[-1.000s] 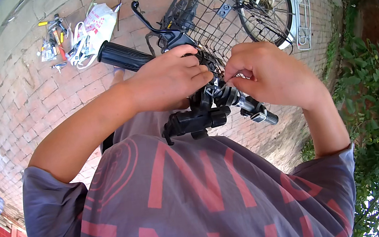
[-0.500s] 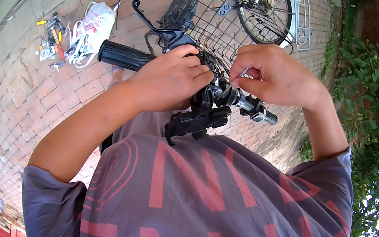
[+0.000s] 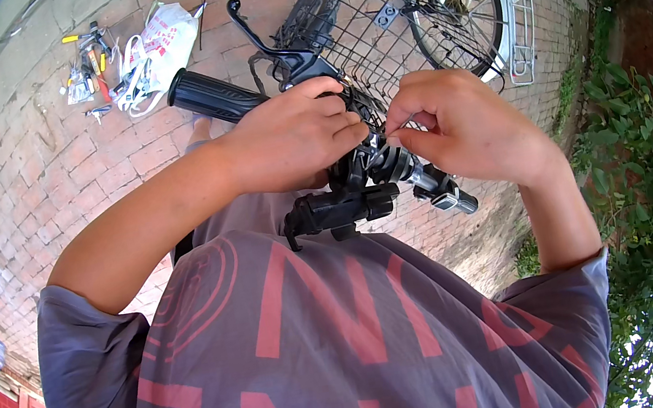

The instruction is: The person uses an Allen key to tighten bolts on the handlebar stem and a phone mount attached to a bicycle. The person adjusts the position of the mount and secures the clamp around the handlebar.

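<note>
A bicycle handlebar runs from a black rubber grip (image 3: pixel 215 95) at the left to a second grip (image 3: pixel 467 204) at the lower right. A black brake lever (image 3: pixel 267 42) sticks up beside the left grip. My left hand (image 3: pixel 299 136) is closed over the middle of the handlebar, its fingers curled around parts that it hides. Just right of it, my right hand (image 3: pixel 464 127) pinches thumb and forefinger together against the bar's centre. A thin silvery metal piece is in that pinch, now mostly hidden. Below both hands sits a black bracket-like holder (image 3: pixel 340 209).
A black wire basket (image 3: pixel 374 17) hangs beyond the handlebar. Behind it stands a white bicycle (image 3: pixel 455 0). Hand tools (image 3: pixel 97 61) and a white plastic bag (image 3: pixel 161 51) lie on the brick paving (image 3: pixel 74 175). Leafy bushes (image 3: pixel 633 147) line the right side.
My right hand has moved slightly left, closer to my left hand. The thin metal piece, which showed between its fingers before, is now mostly covered. My left hand has stayed put.
</note>
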`<state>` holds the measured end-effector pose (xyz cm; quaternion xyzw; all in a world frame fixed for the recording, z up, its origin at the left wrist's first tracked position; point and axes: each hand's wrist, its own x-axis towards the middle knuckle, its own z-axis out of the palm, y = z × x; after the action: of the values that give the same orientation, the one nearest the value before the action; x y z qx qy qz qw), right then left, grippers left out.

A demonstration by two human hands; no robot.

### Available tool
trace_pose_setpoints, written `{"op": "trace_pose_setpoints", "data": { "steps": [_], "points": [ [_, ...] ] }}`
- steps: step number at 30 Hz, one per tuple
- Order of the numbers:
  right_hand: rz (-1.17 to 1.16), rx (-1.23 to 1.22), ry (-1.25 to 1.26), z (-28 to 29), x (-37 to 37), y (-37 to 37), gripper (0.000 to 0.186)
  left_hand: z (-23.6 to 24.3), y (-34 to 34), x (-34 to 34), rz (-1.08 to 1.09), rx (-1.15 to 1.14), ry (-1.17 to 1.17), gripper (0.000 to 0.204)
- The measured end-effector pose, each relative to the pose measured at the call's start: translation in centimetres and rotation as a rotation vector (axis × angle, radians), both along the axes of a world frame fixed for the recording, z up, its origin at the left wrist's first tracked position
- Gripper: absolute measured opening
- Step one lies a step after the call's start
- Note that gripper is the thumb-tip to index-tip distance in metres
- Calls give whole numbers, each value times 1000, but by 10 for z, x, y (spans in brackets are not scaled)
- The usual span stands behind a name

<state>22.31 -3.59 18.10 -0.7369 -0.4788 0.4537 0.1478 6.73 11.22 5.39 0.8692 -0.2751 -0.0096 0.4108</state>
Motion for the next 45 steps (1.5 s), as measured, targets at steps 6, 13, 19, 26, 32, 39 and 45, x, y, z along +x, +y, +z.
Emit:
{"op": "trace_pose_setpoints", "data": {
  "steps": [6, 13, 19, 26, 32, 39, 45],
  "points": [
    [55, 0, -23, 1, 1, 4, 7, 0, 0, 0, -9, 12, 9, 72],
    [3, -54, -17, 4, 0, 0, 5, 1, 0, 1, -19, 16, 17, 71],
    [-172, -105, -33, 9, -9, -16, 5, -1, 0, -1, 4, 6, -8, 69],
    [-379, -229, 29, 9, -15, -32, 7, -3, -2, -1, 26, -26, -20, 71],
    [-429, -190, 44, 8, -25, -41, 5, -5, -2, -1, 62, -58, -95, 53],
    [-398, -116, 89, 8, -20, -41, 6, -4, -2, 0, 61, -44, -101, 56],
    [-381, -95, 86, 7, -18, -34, 6, -4, -1, 0, 52, -50, -91, 61]
  ]
}}
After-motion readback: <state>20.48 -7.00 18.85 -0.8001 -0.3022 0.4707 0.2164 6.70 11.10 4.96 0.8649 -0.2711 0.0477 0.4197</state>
